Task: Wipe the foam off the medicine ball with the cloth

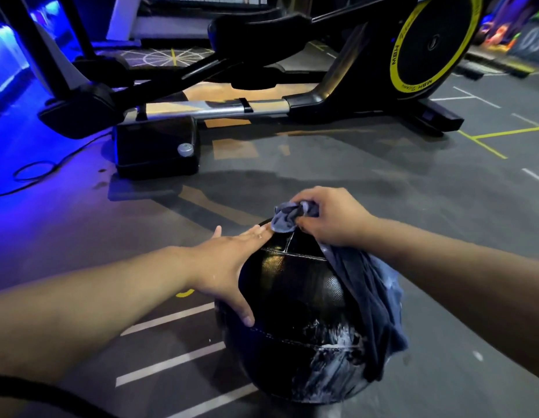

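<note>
Gripping the bunched cloth (pixel 295 217) on top of the ball (pixel 292 300), the right hand (pixel 331 218); the left hand (pixel 229 267) lies flat, fingers straight, on its side; foam (pixel 331 354) is low.

Black textured medicine ball (pixel 292 297) on floor (pixel 382 176), white foam (pixel 331 351) smeared low on right side. Grey-blue cloth (pixel 373 297) bunched on top, draped down right side.
</note>
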`<act>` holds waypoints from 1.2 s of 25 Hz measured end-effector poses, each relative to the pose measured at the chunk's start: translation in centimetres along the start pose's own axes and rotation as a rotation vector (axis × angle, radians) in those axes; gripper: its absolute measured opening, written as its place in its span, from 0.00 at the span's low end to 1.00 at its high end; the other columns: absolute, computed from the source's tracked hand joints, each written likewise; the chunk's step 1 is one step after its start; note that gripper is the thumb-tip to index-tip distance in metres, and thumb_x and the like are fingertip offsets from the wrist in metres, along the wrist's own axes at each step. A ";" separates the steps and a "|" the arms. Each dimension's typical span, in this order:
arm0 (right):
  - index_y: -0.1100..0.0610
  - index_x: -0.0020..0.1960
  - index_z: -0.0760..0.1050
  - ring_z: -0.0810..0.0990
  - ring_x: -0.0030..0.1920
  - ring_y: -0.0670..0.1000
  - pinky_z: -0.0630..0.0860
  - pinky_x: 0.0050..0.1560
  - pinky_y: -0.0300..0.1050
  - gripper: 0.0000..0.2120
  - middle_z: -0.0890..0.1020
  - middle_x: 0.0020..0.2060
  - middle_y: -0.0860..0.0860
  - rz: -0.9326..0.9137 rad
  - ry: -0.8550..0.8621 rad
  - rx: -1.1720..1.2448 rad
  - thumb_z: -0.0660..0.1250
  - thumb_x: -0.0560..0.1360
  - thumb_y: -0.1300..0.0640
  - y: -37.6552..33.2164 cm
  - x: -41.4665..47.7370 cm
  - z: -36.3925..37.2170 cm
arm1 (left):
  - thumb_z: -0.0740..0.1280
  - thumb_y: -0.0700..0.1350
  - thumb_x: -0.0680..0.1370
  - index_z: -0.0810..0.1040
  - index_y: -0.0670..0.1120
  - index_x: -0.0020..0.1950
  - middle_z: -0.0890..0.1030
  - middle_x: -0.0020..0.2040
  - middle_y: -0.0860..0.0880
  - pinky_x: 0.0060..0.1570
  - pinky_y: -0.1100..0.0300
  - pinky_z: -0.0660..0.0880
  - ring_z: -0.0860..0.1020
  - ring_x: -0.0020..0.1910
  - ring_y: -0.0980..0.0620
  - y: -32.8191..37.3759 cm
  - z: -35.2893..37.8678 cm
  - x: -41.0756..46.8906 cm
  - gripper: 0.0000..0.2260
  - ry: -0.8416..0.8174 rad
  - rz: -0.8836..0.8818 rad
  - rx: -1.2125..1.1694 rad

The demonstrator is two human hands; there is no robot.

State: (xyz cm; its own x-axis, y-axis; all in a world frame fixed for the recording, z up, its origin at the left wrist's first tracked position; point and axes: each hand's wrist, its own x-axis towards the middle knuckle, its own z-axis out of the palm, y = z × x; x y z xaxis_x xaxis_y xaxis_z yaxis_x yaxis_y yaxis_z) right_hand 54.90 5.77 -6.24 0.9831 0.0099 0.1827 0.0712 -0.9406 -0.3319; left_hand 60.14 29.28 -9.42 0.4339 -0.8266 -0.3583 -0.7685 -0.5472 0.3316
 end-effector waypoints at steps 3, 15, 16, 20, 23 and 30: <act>0.45 0.56 0.81 0.80 0.52 0.49 0.75 0.54 0.39 0.15 0.81 0.53 0.47 -0.318 -0.062 0.022 0.66 0.71 0.57 -4.5 -3.3 1.8 | 0.78 0.70 0.50 0.39 0.60 0.78 0.50 0.79 0.61 0.74 0.33 0.41 0.52 0.77 0.59 -0.9 0.6 -0.2 0.67 0.037 -0.018 0.000; 0.51 0.61 0.80 0.79 0.62 0.53 0.72 0.65 0.46 0.15 0.80 0.61 0.51 -0.343 0.048 0.086 0.63 0.76 0.57 -3.1 -8.4 1.5 | 0.77 0.70 0.53 0.28 0.61 0.75 0.32 0.74 0.66 0.75 0.38 0.38 0.39 0.75 0.66 -2.4 1.2 -1.3 0.69 -0.013 -0.024 -0.017; 0.53 0.62 0.80 0.77 0.64 0.55 0.70 0.68 0.48 0.16 0.79 0.63 0.55 -0.586 -0.048 0.051 0.59 0.79 0.58 -4.7 -10.3 2.2 | 0.77 0.70 0.53 0.28 0.61 0.75 0.32 0.75 0.66 0.75 0.38 0.38 0.40 0.75 0.66 -2.9 1.3 -1.3 0.69 -0.007 -0.035 -0.008; 0.56 0.66 0.78 0.75 0.67 0.56 0.69 0.71 0.47 0.16 0.78 0.65 0.57 -0.689 -0.034 -0.119 0.58 0.82 0.56 -1.8 -10.3 1.9 | 0.76 0.73 0.52 0.28 0.61 0.75 0.35 0.76 0.66 0.75 0.39 0.40 0.43 0.75 0.66 -3.7 1.1 -1.0 0.69 0.003 -0.052 -0.004; 0.51 0.64 0.77 0.77 0.65 0.51 0.74 0.63 0.48 0.17 0.79 0.62 0.50 -0.136 0.188 0.122 0.69 0.75 0.54 1.4 -8.8 0.6 | 0.71 0.77 0.50 0.34 0.62 0.77 0.42 0.78 0.65 0.77 0.45 0.44 0.48 0.77 0.63 -3.7 0.0 -1.3 0.67 -0.057 -0.102 -0.069; 0.54 0.67 0.76 0.74 0.67 0.59 0.68 0.70 0.47 0.17 0.74 0.69 0.59 -0.620 -0.003 -0.062 0.63 0.79 0.57 -4.4 -11.9 2.4 | 0.48 0.63 0.76 0.61 0.54 0.77 0.63 0.77 0.57 0.77 0.59 0.51 0.59 0.76 0.61 1.7 0.4 0.6 0.31 0.386 -0.073 -0.350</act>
State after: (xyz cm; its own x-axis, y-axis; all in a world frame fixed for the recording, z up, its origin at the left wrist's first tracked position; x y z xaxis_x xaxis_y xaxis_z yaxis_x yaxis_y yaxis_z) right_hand 43.27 10.56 -9.15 0.7623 0.5618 0.3214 0.6194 -0.7772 -0.1107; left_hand 58.89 27.90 -9.46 0.6727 -0.7369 -0.0659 -0.5556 -0.5620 0.6128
